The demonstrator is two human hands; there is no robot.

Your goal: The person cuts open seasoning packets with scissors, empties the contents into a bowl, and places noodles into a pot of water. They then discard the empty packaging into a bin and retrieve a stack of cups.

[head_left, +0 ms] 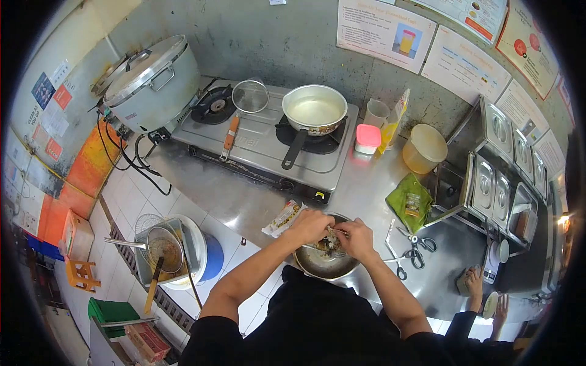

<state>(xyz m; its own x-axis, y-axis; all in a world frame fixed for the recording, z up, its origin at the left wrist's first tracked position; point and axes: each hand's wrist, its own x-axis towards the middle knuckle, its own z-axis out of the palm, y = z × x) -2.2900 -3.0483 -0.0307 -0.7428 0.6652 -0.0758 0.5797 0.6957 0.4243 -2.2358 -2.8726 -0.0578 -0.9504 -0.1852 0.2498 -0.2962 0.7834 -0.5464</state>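
Observation:
My left hand (313,226) and my right hand (356,236) are close together above a round metal bowl (326,270) at the counter's front edge. The fingers of both hands are pinched; what they hold between them is too small and partly hidden to name. Whitish and dark bits of food (329,244) show in the bowl below the fingertips. A white printed packet (284,218) lies beside my left wrist. To the right of my right hand are scissors (417,251), with a second pair (400,268) nearby, and a green leaf (410,201) with a small package on it.
Behind stands a gas stove (256,155) with a saucepan (314,108) and a strainer (250,96). A rice cooker (152,85) is at left. Tubs and lidded steel containers (497,131) line the right. A co-worker's hands (473,282) hold a bowl and a container at far right.

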